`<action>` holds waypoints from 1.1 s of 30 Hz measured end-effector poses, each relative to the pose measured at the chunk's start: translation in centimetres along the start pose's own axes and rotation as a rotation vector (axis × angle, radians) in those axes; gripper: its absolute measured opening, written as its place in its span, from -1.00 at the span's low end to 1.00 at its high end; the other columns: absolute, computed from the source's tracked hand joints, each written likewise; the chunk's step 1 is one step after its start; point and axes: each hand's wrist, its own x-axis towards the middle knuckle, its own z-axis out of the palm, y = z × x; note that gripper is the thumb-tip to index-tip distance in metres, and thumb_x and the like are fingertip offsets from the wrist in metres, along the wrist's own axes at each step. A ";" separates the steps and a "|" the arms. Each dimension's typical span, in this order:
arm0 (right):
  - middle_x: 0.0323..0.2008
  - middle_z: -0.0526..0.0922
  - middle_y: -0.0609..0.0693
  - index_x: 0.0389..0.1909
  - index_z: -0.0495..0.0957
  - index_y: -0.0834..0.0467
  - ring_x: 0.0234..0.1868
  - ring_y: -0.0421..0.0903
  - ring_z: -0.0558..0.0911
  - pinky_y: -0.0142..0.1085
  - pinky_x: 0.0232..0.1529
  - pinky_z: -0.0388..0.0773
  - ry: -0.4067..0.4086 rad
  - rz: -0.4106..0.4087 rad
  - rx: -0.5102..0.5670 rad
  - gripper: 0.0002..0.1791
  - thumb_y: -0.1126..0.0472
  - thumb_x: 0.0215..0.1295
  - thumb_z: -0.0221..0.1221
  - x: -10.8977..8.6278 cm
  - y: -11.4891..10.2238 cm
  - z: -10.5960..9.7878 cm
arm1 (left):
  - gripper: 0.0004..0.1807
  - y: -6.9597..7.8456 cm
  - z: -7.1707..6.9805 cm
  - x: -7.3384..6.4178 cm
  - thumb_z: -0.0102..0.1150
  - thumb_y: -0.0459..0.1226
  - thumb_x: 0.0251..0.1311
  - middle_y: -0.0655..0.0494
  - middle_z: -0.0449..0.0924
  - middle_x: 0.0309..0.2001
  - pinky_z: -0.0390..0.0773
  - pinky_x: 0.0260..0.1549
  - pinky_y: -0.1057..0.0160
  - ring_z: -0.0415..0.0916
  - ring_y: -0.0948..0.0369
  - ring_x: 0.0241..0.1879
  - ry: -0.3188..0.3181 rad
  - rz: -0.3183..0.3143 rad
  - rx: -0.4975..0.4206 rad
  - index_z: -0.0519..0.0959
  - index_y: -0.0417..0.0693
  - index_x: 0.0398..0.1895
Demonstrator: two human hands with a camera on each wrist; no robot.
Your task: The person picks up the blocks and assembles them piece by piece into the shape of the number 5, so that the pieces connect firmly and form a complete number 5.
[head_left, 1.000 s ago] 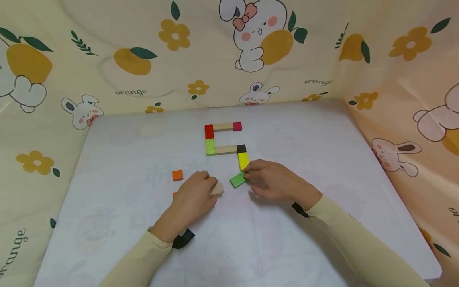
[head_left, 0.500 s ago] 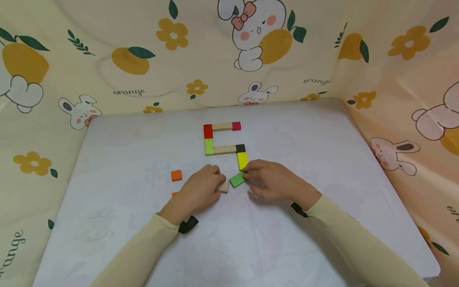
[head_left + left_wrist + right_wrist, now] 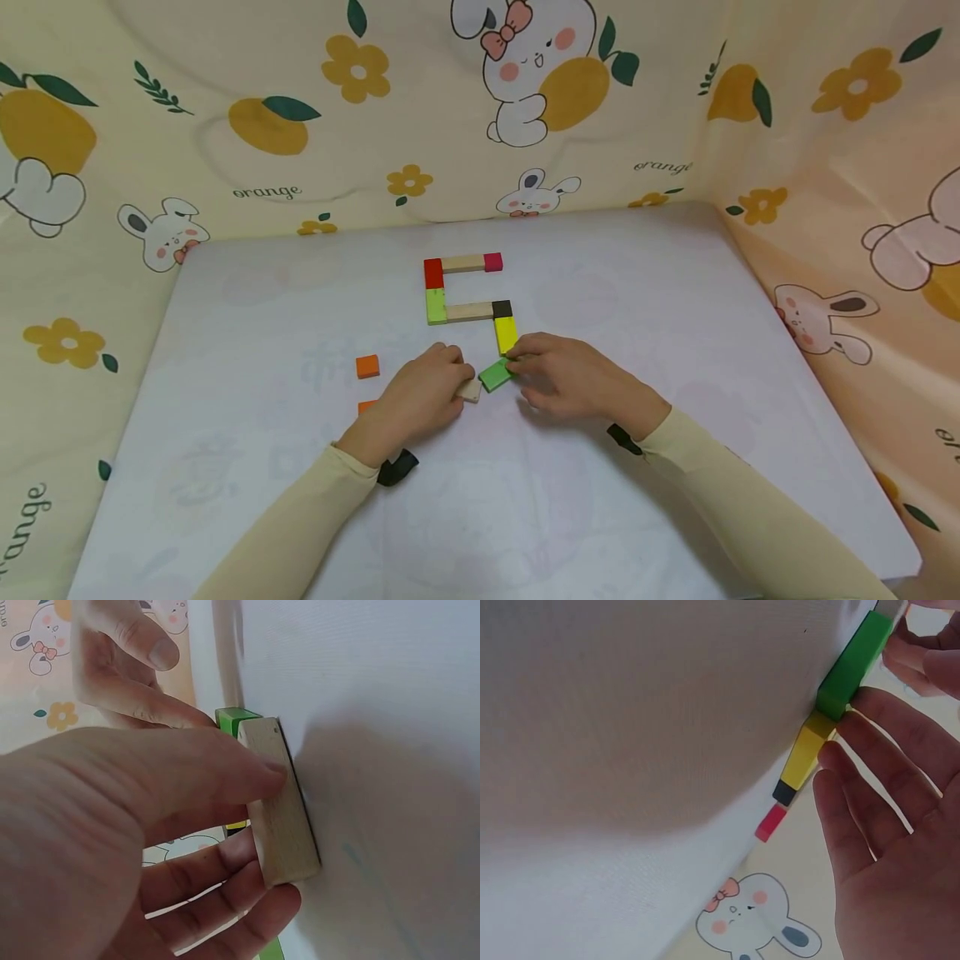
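Note:
My left hand (image 3: 420, 396) pinches a plain wooden block (image 3: 289, 817), thumb on its face and fingers around the far side. The block lies low at the table, its end close to a green block (image 3: 495, 375). My right hand (image 3: 573, 379) is at the other end of the green block; in the right wrist view its fingers are extended, with a fingertip right at the green block (image 3: 855, 664) near its joint with a yellow block (image 3: 808, 750). The green block lies slanted, running down and left from the yellow block's lower end.
Beyond the hands, a line of blocks continues: black (image 3: 502, 309), wooden (image 3: 470, 312), lime (image 3: 436, 307), red (image 3: 433, 273), wooden (image 3: 463, 263) and pink (image 3: 492, 262). Two orange blocks lie left, one (image 3: 367, 367) fully visible, another (image 3: 366, 407) partly behind the left hand.
My left hand has moved right with the wooden block, bringing it close to the green block, and then slowed. The right hand has stayed at the green block.

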 end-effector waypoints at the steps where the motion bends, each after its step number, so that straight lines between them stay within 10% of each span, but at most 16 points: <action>1: 0.24 0.67 0.04 0.21 0.76 0.22 0.32 0.00 0.59 -0.08 0.29 0.58 -0.001 -0.001 -0.002 -0.55 0.11 0.39 0.33 0.0 0.0 0.0 | -0.78 0.0 0.0 0.0 0.43 -0.40 0.25 0.05 0.62 -0.11 0.60 -0.17 0.21 0.49 0.10 -0.08 -0.003 -0.001 -0.001 0.78 -0.10 -0.05; 33: 0.25 0.65 0.09 0.22 0.74 0.27 0.31 0.02 0.59 -0.10 0.29 0.58 0.014 -0.022 -0.009 -0.54 0.14 0.38 0.33 0.0 -0.1 0.1 | -0.59 -0.2 -0.5 0.0 0.41 -0.35 0.26 0.02 0.60 0.05 0.60 0.00 0.16 0.46 0.06 0.06 0.003 0.025 0.035 0.72 -0.08 0.19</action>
